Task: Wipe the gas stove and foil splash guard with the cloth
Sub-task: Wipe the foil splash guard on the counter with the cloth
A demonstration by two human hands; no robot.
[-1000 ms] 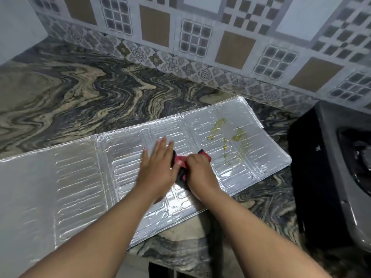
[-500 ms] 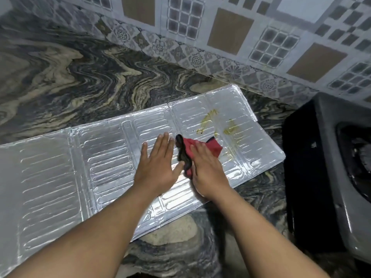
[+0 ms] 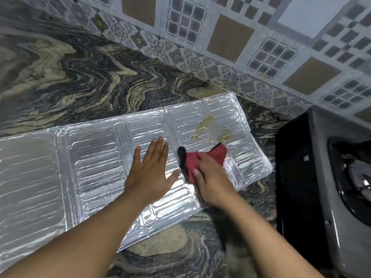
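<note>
The left hand [image 3: 149, 173] lies spread flat on the foil guard [image 3: 96, 157], apparently pinning it to the counter [image 3: 80, 77], while the right hand [image 3: 210, 181] presses the red cloth [image 3: 202, 157] just below the yellow stain [image 3: 208, 129], left of the stove [image 3: 325, 177].

One view only, worn on the person's head, looking forward and steeply down onto the marbled desk [image 3: 84, 77]. It sits close, with both forearms reaching in from the bottom edge. The tiled wall [image 3: 241, 37] runs across the top, the gas stove [image 3: 329, 177] clipped at right.
</note>
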